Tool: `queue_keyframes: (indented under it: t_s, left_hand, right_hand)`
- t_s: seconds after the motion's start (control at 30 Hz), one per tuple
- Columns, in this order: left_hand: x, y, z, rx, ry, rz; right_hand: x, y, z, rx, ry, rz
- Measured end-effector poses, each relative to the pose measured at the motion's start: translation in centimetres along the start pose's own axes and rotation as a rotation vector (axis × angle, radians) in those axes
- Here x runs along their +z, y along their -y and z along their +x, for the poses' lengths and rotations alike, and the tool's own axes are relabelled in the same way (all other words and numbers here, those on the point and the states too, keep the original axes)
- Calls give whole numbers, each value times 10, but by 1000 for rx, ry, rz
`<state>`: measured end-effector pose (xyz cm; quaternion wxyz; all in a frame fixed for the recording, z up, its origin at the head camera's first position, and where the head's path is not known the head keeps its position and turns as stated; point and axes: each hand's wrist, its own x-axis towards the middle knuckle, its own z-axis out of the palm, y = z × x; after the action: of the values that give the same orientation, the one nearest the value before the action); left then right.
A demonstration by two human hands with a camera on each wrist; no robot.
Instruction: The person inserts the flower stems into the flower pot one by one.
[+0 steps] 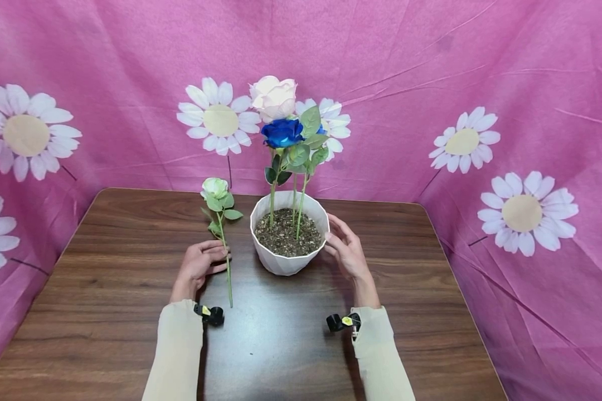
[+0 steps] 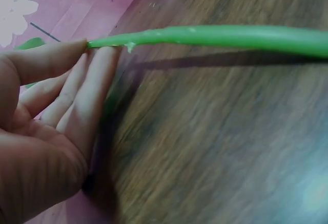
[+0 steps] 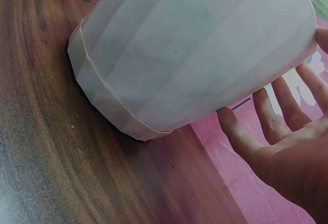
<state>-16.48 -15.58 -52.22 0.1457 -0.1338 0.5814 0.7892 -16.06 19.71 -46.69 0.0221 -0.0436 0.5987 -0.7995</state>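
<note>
My left hand point(image 1: 204, 262) pinches the green stem point(image 2: 205, 35) of a pale green-white rose point(image 1: 214, 188) between thumb and fingers. The rose lies left of the pot, bloom toward the back, stem end toward me. A white faceted flowerpot point(image 1: 287, 264) stands upright at the middle. My right hand point(image 1: 348, 250) touches the pot's right side, its fingers spread and only slightly bent, the thumb near the rim. In the right wrist view the fingertips point(image 3: 225, 115) meet the pot's wall. A pale pink rose point(image 1: 273, 97) and a blue rose point(image 1: 282, 133) stand in the pot's soil point(image 1: 281, 239).
Part of another blue bloom point(image 1: 321, 130) shows behind green leaves point(image 1: 311, 122). The brown wooden table point(image 1: 406, 267) ends at a pink cloth point(image 1: 381, 83) printed with white daisies, along the back and sides. A small black camera sits on each wrist.
</note>
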Motion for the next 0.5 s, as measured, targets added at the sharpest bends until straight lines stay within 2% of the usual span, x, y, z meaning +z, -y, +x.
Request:
queue_keyframes:
  t_s: [0.23, 0.3, 0.5]
  left_hand:
    - [9, -1, -2, 80, -50, -302]
    - [12, -5, -3, 118, -59, -381]
    - [24, -24, -9, 206, -30, -632]
  right_hand:
    - [1, 0, 0, 5, 5, -16]
    - [1, 0, -1, 5, 0, -18]
    - [0, 1, -1, 5, -4, -9]
